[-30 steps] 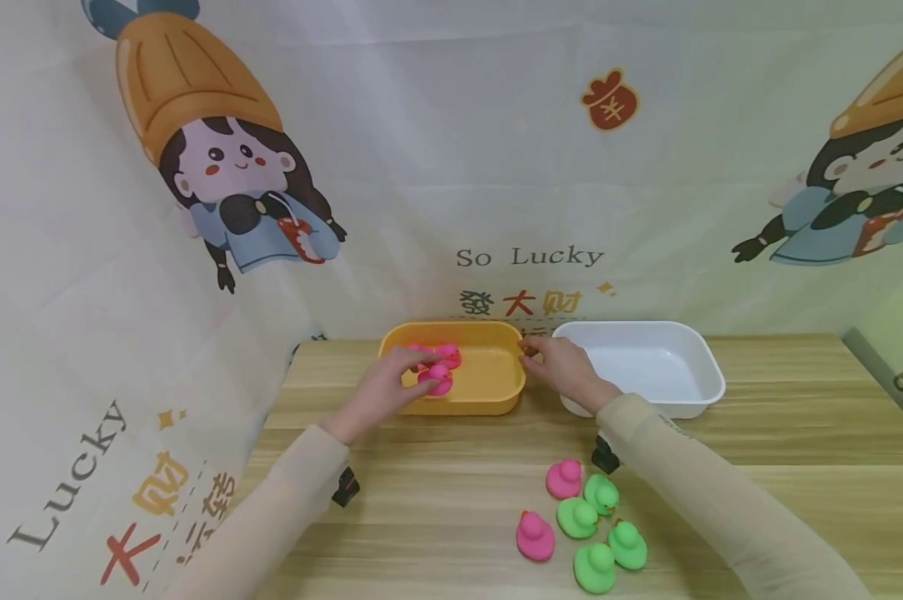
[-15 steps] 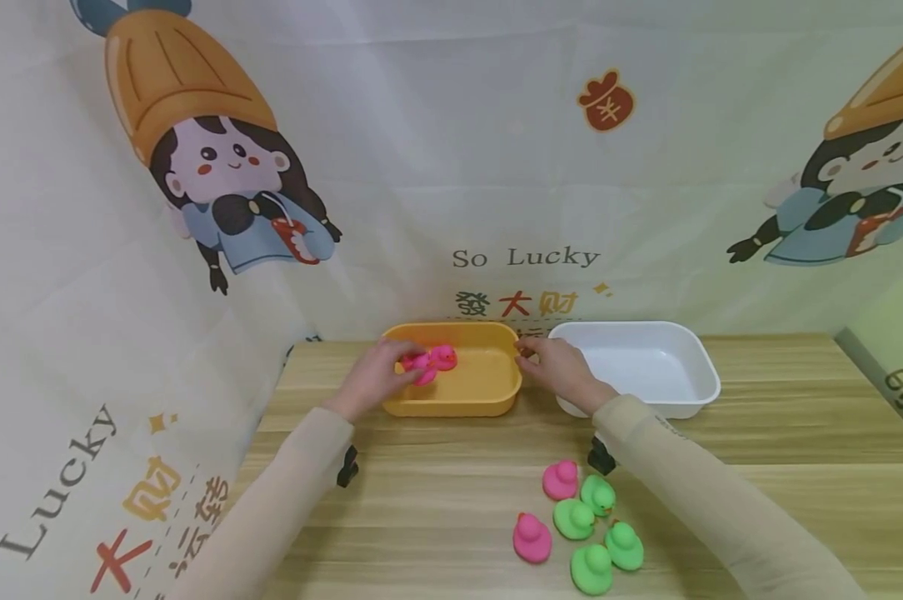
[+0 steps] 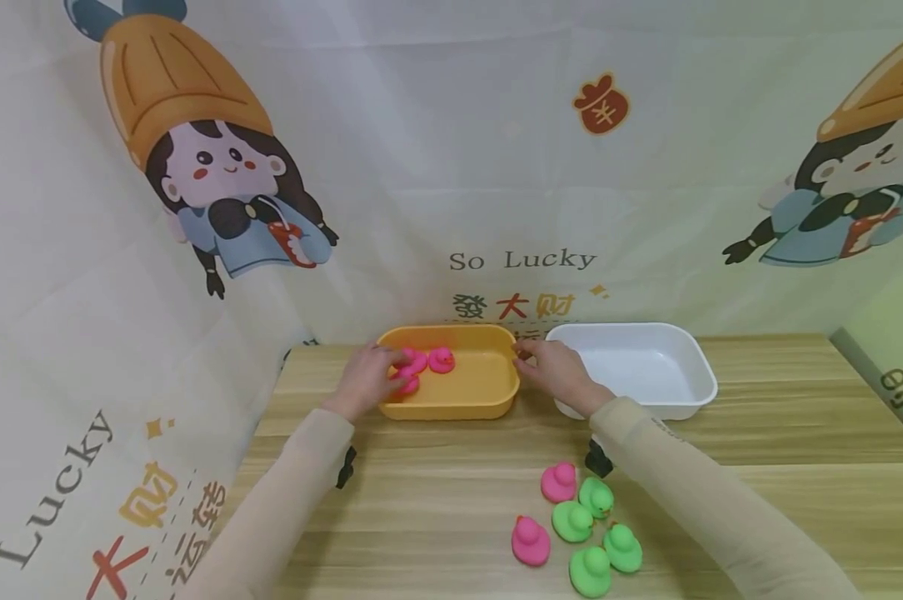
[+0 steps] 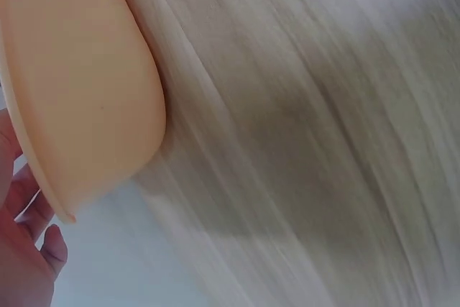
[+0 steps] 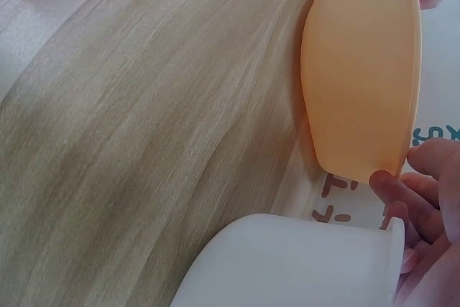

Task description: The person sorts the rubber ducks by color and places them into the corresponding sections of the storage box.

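Observation:
In the head view, a yellow plastic tray (image 3: 451, 407) holds a few pink rubber ducks. My left hand (image 3: 365, 379) reaches over the tray's left rim. Its thumb and fingers are around a pink rubber duck (image 3: 409, 384) near the front left corner; the grip is partly hidden. Beside it lie another pink duck (image 3: 416, 361) and a third pink duck (image 3: 441, 360). My right hand (image 3: 556, 371) pinches the tray's right rim, as the right wrist view shows the fingertips at the edge of the yellow tray (image 5: 359, 70).
A white tray (image 3: 639, 367) stands right of the yellow one, under my right wrist. Nearer on the wooden table (image 3: 421, 483) sit two pink ducks (image 3: 530, 542) and several green ducks (image 3: 591, 572). A printed cloth (image 3: 421, 167) hangs behind.
My left hand has moved left inside the yellow tray, and the front pink duck has shifted left with it. My right hand stays at the right rim.

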`<act>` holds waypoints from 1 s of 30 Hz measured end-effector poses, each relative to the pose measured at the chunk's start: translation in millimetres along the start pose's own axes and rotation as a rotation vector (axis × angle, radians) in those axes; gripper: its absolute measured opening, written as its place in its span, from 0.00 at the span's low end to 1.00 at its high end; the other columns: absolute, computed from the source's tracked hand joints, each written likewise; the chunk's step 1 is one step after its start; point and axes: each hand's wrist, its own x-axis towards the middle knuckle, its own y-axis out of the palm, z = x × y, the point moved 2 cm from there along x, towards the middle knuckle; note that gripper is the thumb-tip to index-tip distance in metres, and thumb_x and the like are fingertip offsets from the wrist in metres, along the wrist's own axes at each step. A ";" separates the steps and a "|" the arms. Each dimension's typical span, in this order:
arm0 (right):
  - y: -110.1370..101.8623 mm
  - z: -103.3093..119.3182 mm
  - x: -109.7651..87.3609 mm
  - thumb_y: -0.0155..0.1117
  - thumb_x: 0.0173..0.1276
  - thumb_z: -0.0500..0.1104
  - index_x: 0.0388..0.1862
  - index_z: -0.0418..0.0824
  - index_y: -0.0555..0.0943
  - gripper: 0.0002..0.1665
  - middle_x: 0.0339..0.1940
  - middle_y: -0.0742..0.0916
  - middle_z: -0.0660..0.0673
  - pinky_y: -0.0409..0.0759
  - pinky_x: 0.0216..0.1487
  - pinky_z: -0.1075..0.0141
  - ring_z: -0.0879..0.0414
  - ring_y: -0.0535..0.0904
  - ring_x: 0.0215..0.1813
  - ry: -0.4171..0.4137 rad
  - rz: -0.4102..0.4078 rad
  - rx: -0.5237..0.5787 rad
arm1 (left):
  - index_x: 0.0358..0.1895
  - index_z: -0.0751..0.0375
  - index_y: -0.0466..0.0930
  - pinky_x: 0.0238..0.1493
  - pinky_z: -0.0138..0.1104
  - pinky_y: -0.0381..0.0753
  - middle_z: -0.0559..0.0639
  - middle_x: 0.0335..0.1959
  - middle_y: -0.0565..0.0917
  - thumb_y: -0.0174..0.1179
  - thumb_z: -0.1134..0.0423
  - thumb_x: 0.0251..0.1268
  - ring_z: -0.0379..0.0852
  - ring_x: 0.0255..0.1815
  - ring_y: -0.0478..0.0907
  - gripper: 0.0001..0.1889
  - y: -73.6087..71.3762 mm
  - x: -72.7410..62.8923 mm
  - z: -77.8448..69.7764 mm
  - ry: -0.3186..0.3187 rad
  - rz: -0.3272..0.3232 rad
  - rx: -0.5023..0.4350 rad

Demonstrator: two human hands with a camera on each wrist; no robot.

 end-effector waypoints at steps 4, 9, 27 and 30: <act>0.9 0.9 -0.7 0.63 0.77 0.45 0.61 0.34 0.84 0.20 0.51 0.91 0.39 0.84 0.44 0.53 0.49 0.84 0.40 0.010 0.006 0.003 | 0.55 0.64 0.88 0.62 0.56 0.73 0.58 0.52 0.89 0.72 0.61 0.67 0.61 0.55 0.77 0.16 0.9 -0.8 1.6 -0.035 -0.002 0.040; 1.2 2.0 -0.9 0.63 0.77 0.45 0.61 0.34 0.84 0.20 0.51 0.91 0.39 0.84 0.44 0.52 0.49 0.84 0.40 0.015 0.009 0.010 | 0.51 0.63 0.89 0.56 0.53 0.74 0.58 0.48 0.87 0.72 0.62 0.66 0.59 0.51 0.75 0.14 0.9 -1.3 1.5 -0.061 -0.006 0.088; 1.6 1.8 -0.8 0.63 0.77 0.44 0.61 0.35 0.84 0.20 0.50 0.91 0.40 0.84 0.44 0.52 0.49 0.84 0.40 0.008 0.004 -0.008 | 0.52 0.63 0.87 0.58 0.53 0.75 0.58 0.49 0.87 0.71 0.61 0.67 0.58 0.52 0.75 0.15 1.1 -4.4 -3.5 -0.030 -0.029 0.071; 0.1 1.4 -0.4 0.63 0.77 0.44 0.61 0.34 0.84 0.20 0.50 0.91 0.40 0.84 0.45 0.52 0.48 0.84 0.40 0.004 0.001 -0.014 | 0.53 0.64 0.87 0.61 0.54 0.75 0.59 0.51 0.88 0.71 0.61 0.67 0.59 0.54 0.77 0.15 -1.7 -7.1 -9.3 0.023 -0.052 0.021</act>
